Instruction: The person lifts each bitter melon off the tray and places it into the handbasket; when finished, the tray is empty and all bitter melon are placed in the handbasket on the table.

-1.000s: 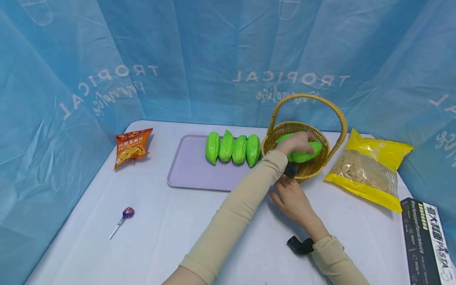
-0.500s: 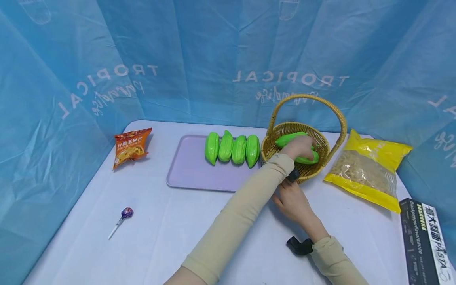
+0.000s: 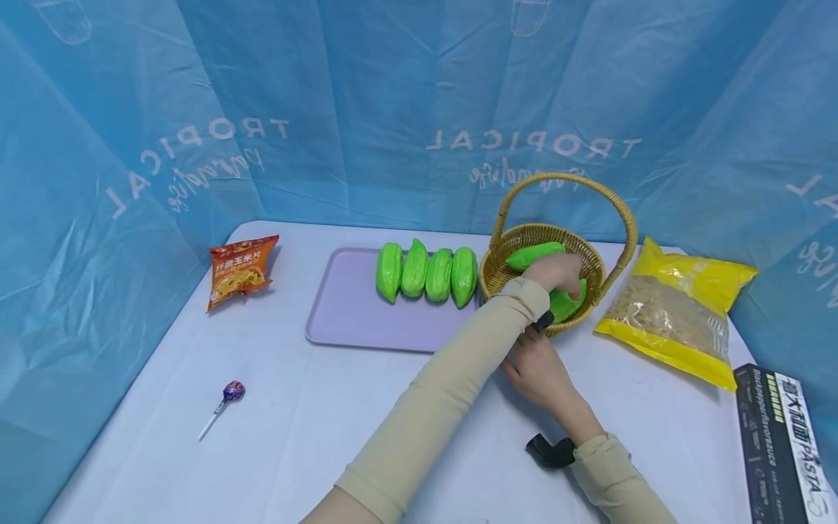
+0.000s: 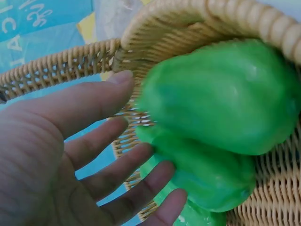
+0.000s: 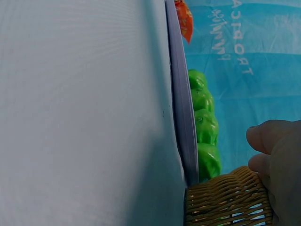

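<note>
In the head view, my left hand (image 3: 553, 275) reaches into a wicker basket (image 3: 492, 280) with green, ribbed, glossy fruits, of a kind I cannot tell. One such fruit (image 3: 533, 255) lies at the back; another fruit (image 3: 568, 304) is partly covered by the hand. The left wrist view has my left thumb and fingers (image 4: 101, 96) spread and fairly straight beside a large green fruit (image 4: 221, 96), gripping nothing. More green lies beneath it. My right hand (image 3: 542, 371) is at the basket's near side; its fingertips are hidden, so their hold on the wicker (image 5: 230, 197) is unclear.
Several matching green fruits (image 3: 414, 269) lie in a row on a purple tray (image 3: 340, 320). Left are an orange snack bag (image 3: 242, 273) and a lollipop (image 3: 225, 400). At right are a yellow bag (image 3: 681, 313) and a pasta box (image 3: 785, 444). The basket handle (image 3: 569, 177) arches overhead.
My left hand has let go of a green fruit, which now lies lower in the basket, and has shifted slightly right. The right hand stays at the basket's near side.
</note>
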Tool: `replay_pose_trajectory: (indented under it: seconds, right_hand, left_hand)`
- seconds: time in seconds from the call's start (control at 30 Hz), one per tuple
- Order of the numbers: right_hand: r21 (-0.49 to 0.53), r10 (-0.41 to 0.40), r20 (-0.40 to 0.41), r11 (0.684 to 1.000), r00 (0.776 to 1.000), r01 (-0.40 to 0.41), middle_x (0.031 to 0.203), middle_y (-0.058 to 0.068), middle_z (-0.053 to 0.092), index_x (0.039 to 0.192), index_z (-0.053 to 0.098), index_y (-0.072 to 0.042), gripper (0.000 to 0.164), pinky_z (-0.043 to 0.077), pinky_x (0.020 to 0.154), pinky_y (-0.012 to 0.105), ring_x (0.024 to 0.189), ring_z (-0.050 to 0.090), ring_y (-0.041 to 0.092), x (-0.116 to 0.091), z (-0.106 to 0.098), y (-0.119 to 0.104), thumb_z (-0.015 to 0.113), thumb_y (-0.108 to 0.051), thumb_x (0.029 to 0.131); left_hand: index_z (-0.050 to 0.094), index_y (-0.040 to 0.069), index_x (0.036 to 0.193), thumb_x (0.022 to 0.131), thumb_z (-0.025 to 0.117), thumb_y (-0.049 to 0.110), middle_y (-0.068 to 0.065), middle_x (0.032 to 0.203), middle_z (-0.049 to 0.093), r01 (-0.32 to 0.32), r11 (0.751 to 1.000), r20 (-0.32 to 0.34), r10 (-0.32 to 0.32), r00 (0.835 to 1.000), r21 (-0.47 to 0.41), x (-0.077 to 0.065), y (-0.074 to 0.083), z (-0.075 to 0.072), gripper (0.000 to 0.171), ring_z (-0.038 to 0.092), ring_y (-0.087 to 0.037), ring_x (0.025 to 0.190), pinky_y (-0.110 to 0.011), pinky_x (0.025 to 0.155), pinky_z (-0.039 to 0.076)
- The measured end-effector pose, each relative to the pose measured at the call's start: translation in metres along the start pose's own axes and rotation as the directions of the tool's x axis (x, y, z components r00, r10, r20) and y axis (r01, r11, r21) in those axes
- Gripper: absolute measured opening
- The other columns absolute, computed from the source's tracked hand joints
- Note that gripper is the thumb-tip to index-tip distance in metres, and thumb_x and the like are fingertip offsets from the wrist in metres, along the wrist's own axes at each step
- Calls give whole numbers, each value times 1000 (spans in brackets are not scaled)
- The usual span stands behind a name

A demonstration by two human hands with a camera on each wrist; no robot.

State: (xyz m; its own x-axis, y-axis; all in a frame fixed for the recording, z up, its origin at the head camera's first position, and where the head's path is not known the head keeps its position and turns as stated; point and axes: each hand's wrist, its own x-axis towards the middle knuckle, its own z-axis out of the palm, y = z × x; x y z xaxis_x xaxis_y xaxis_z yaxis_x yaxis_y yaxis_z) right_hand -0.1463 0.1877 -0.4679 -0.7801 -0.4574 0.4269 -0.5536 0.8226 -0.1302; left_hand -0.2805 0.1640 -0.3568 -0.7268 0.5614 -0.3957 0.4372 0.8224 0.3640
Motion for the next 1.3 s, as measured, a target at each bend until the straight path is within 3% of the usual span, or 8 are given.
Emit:
replay_pose_trajectory:
  seconds: [0.07,0.17,0.3,0.43,0.57,0.87,1.17,1.3]
  right_hand:
    - [0,6,10,1000,1000,-6,112,21,66,113,64,10,37,43,100,54,109,57,37,0,-1,0,63,-18,89]
    - [-2,18,26,1000,999,-18,115,21,66,116,64,10,39,42,102,54,113,56,37,1,-2,0,63,-20,90]
    - [-10,5,24,1000,1000,-5,118,22,65,117,63,10,41,41,103,52,116,55,37,1,-2,0,65,-20,89]
    - [-24,-15,20,1000,1000,15,122,24,63,119,61,10,43,40,105,52,120,54,39,2,-1,0,66,-20,88]
    - [-9,7,40,1000,999,-7,132,26,58,125,58,9,47,35,110,54,127,51,40,3,-1,-1,65,-22,90]
    - [12,0,46,1000,999,-1,141,19,53,140,49,1,56,27,116,50,134,44,37,4,-3,-1,64,-22,91]
    - [16,12,44,1000,999,-13,136,22,55,124,60,6,43,30,114,51,134,43,39,3,-3,0,65,-21,90]
    - [29,0,36,1000,999,-1,138,24,54,125,59,7,45,30,114,53,137,41,39,5,-2,-1,64,-22,92]
  left_hand:
    - [57,18,99,94,62,19,5,90,48,1,1000,27,-1,1000,-10,0,0,-2,6,39,-10,71,-24,59,32]
    - [60,20,119,94,61,16,8,109,54,8,1000,52,-7,999,-15,-1,1,-5,25,42,-9,79,-23,62,33]
    - [51,22,140,95,60,18,11,136,53,-7,999,102,11,995,-37,-3,-2,-9,46,50,-6,100,-20,72,41]
    - [46,20,144,96,59,23,8,145,48,-60,995,124,69,990,-73,-5,-10,-14,50,50,-7,127,-20,92,47]
    - [44,20,146,96,59,29,8,149,45,-84,990,103,96,990,-115,-11,-20,-22,53,45,-9,134,-21,100,45]
    - [45,17,145,98,56,32,-1,147,48,-184,962,-57,176,983,-204,-28,-50,-32,51,50,-15,131,-25,100,46]
    - [47,17,144,100,54,29,-9,143,52,-227,917,-195,170,966,-328,-41,-72,-17,46,54,-20,126,-28,97,48]
    - [48,15,143,100,54,28,-9,141,53,-272,882,-287,166,943,-383,-49,-82,-14,44,53,-21,127,-33,99,48]
